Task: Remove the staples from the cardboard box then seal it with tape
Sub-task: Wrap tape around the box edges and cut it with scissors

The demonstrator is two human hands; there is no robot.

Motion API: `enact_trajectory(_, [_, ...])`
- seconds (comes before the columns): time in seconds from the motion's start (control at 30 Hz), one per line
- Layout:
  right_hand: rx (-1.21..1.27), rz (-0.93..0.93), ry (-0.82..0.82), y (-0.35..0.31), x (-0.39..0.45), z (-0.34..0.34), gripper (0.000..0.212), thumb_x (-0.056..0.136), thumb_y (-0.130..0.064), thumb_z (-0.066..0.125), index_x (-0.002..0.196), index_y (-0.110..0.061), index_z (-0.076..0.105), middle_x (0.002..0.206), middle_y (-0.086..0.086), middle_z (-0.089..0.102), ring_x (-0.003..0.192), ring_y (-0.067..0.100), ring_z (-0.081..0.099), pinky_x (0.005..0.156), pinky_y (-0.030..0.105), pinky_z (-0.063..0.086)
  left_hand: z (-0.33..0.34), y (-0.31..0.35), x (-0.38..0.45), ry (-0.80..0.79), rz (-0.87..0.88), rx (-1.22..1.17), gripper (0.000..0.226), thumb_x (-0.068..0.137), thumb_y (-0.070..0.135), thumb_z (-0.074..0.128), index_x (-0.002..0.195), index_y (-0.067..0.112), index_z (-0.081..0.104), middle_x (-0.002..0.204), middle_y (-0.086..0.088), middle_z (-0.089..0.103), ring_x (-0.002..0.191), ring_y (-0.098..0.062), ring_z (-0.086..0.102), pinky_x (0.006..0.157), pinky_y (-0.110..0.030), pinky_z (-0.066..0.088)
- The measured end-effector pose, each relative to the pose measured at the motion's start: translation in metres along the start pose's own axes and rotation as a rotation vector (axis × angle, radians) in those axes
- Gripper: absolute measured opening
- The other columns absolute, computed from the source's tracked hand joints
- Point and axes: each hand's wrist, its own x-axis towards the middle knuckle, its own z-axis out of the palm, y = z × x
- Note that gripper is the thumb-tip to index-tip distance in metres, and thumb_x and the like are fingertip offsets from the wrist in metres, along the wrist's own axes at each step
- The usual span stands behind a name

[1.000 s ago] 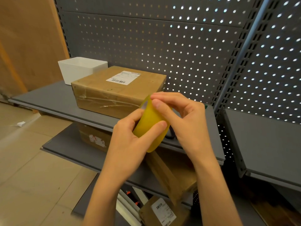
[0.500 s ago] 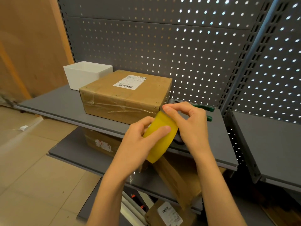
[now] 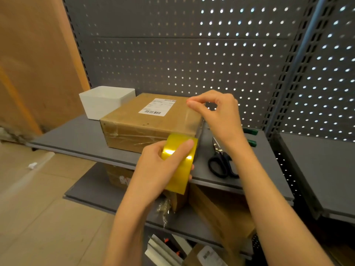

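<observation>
While the left hand [image 3: 159, 167] grips the yellow tape roll [image 3: 179, 162] from the left, thumb on the near face and fingers curled over its shiny outer band, the right hand [image 3: 217, 114] is raised above the box's right rear corner. Right thumb and forefinger pinch the free end of a clear tape strip [image 3: 192, 120]; the other fingers curl loosely behind. The strip runs taut from the pinch down to the roll, passing over the right end of the cardboard box [image 3: 151, 121].

Box sits flat on the upper grey shelf [image 3: 76, 137], brown, closed, white shipping label [image 3: 157, 106] with barcode on top. Wrinkled clear tape already visible along its front face. Staples cannot be made out at this size.

Roll is held just in front of the box's near right corner, tilted, over the shelf's front edge.

Behind and left of the box, touching or nearly so: a white bin [image 3: 105, 102]. Right of the box on the same shelf: scissors [image 3: 221, 162], black handles toward the viewer, blades pointing back. Farther back, partly hidden by the right forearm: two green handle ends [image 3: 251, 137], tool type not identifiable.

Lower shelf holds more cardboard boxes [image 3: 221, 212] and a scrap of crumpled clear film [image 3: 163, 208]. Grey pegboard [image 3: 172, 54] backs the shelving.
</observation>
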Motion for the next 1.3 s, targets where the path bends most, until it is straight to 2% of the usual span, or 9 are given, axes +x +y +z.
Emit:
enact_trajectory(0.17, [-0.066,0.06,-0.085,0.018,0.009,0.011,0.007,0.08,-0.021,0.071,0.085,-0.02,0.076,0.088,-0.003,0.072,0.082,0.003,0.061,0.078,0.018,0.044,-0.003,-0.002,0.003,0.019,-0.003,0.007,0.022,0.078,0.034,0.066,0.071,0.013,0.068,0.058,-0.001,0.069,0.046,-0.003,0.062,0.04,-0.011,0.042])
enact_trajectory(0.27, [-0.095,0.089,-0.136,0.03,0.008,0.015,0.008,0.081,-0.021,0.071,0.087,-0.019,0.076,0.089,-0.003,0.073,0.085,0.005,0.064,0.082,0.023,0.048,-0.005,-0.005,0.005,0.009,-0.044,-0.007,0.019,0.074,0.036,0.068,0.073,0.017,0.068,0.066,-0.006,0.072,0.052,-0.008,0.065,0.044,-0.015,0.046])
enact_trajectory(0.43, [-0.055,0.108,-0.153,0.039,0.009,0.019,0.008,0.082,-0.018,0.07,0.088,-0.017,0.075,0.09,0.0,0.072,0.08,0.01,0.066,0.074,0.022,0.052,-0.008,-0.005,0.012,0.012,-0.077,-0.06,0.017,0.075,0.032,0.068,0.073,0.016,0.066,0.059,-0.007,0.069,0.045,-0.012,0.062,0.043,-0.019,0.049])
enact_trajectory(0.63, [-0.073,0.101,-0.167,0.045,0.012,0.022,0.008,0.081,-0.017,0.07,0.087,-0.016,0.075,0.086,-0.006,0.071,0.066,-0.006,0.058,0.063,0.007,0.042,-0.01,-0.005,0.017,-0.022,-0.092,-0.071,0.026,0.067,0.038,0.067,0.077,0.014,0.066,0.059,-0.008,0.069,0.045,-0.012,0.063,0.043,-0.019,0.049])
enact_trajectory(0.83, [-0.068,0.113,-0.195,0.052,0.009,0.024,0.009,0.08,-0.014,0.072,0.089,-0.014,0.075,0.087,-0.004,0.069,0.079,0.001,0.06,0.071,0.009,0.045,-0.012,-0.008,0.022,-0.028,-0.104,-0.071,0.028,0.061,0.043,0.068,0.072,0.017,0.067,0.06,-0.011,0.07,0.048,-0.014,0.065,0.043,-0.02,0.049])
enact_trajectory(1.0, [0.063,0.192,-0.199,0.054,0.011,0.025,0.027,0.077,-0.011,0.074,0.104,-0.012,0.07,0.096,0.001,0.068,0.08,0.007,0.061,0.07,0.01,0.043,-0.011,-0.011,0.022,-0.042,-0.105,-0.066,0.029,0.061,0.044,0.067,0.073,0.018,0.067,0.061,-0.011,0.07,0.048,-0.013,0.065,0.044,-0.019,0.049])
enact_trajectory(1.17, [0.107,0.178,-0.156,0.054,0.011,0.025,0.029,0.075,-0.008,0.075,0.103,-0.01,0.069,0.087,0.004,0.07,0.077,0.008,0.062,0.064,0.006,0.04,-0.008,-0.014,0.023,-0.004,-0.096,-0.043,0.027,0.067,0.042,0.067,0.077,0.017,0.067,0.062,-0.009,0.071,0.051,-0.012,0.066,0.044,-0.019,0.049])
enact_trajectory(1.23, [0.077,0.172,-0.096,0.055,0.008,0.027,0.024,0.078,-0.008,0.073,0.101,-0.01,0.07,0.088,0.003,0.07,0.08,0.008,0.064,0.068,0.009,0.044,-0.007,-0.015,0.024,0.013,-0.1,-0.037,0.023,0.074,0.039,0.066,0.078,0.016,0.067,0.062,-0.008,0.071,0.051,-0.011,0.066,0.044,-0.019,0.049])
enact_trajectory(1.3, [0.039,0.189,0.009,0.057,0.006,0.028,0.017,0.083,-0.006,0.067,0.1,-0.008,0.071,0.092,0.004,0.071,0.086,0.015,0.066,0.078,0.023,0.052,-0.007,-0.016,0.023,0.025,-0.107,-0.043,0.021,0.077,0.037,0.066,0.079,0.015,0.067,0.061,-0.007,0.07,0.05,-0.011,0.066,0.044,-0.019,0.049])
